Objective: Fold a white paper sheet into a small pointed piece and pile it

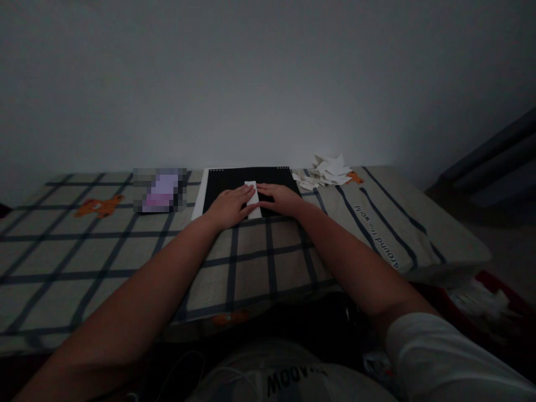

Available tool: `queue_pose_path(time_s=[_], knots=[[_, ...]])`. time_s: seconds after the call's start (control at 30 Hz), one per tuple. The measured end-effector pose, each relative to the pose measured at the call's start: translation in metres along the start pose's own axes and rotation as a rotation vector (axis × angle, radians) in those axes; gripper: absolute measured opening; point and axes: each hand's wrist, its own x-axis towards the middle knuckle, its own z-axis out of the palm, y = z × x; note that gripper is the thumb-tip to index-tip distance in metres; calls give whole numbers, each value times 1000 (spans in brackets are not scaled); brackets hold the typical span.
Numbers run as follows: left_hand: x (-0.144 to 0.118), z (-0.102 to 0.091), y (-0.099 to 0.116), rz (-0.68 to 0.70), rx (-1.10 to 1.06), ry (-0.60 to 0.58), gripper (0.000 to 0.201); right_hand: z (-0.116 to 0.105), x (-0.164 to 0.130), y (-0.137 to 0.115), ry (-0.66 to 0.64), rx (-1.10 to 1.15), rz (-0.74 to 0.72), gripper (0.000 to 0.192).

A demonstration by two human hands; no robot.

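Note:
A narrow strip of white paper (252, 192) lies on a black board (234, 181) with a white left margin, set at the far edge of a checked bedsheet. My left hand (229, 205) lies flat with its fingers on the strip's left side. Pressing the strip's right side are the fingertips of my right hand (280, 199). Both hands are palm down; neither grips the paper.
A heap of folded white paper pieces (327, 171) sits to the right of the board by the wall. A blurred purple object (160, 190) lies to its left. The checked sheet (125, 251) bears orange bear prints (99, 206). The bed edge drops off at right.

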Motion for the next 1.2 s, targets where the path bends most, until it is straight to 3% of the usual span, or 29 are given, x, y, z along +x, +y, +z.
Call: queue_pose_path(time_s=[0.5, 0.93, 1.2], knots=[[2, -1, -2, -16, 1, -62, 62, -4, 2, -3, -30, -92, -35, 25], [3, -1, -4, -39, 23, -146, 62, -5, 0, 3, -93, 11, -83, 29], [1, -4, 0, -50, 26, -163, 59, -7, -3, -7, -90, -53, 6, 32]])
